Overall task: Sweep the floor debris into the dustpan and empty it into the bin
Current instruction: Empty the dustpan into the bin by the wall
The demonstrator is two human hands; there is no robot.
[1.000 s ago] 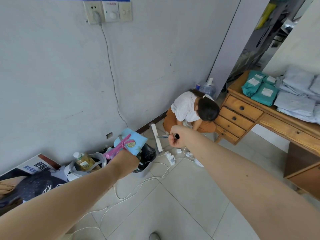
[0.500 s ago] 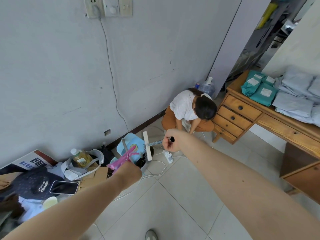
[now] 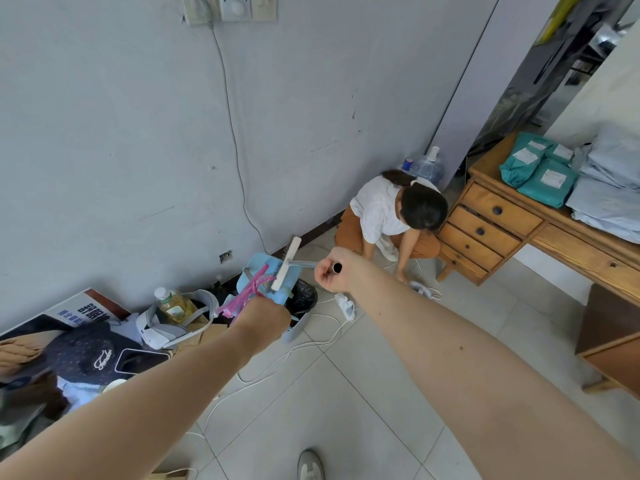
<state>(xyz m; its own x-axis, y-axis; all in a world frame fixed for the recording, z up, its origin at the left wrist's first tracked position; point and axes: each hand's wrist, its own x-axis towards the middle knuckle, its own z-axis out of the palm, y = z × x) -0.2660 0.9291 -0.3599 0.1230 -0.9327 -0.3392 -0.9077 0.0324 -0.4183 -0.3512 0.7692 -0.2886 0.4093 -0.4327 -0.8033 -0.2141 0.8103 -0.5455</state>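
Left grip [image 3: 263,318] closed on dustpan [image 3: 266,275] handle over bin [image 3: 304,299], right grip [image 3: 332,273] closed on broom [image 3: 286,263].

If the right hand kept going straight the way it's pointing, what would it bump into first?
Probably the blue dustpan. The right hand grips the broom and points left along its handle, toward the dustpan tipped over the bin. Depth is hard to judge from this one view.

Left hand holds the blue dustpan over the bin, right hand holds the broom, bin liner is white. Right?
Not quite: the head view shows the bin lined with a black bag, not white. The rest stands: the left hand holds the blue dustpan over the bin by its pink handle, and the right hand holds the broom.
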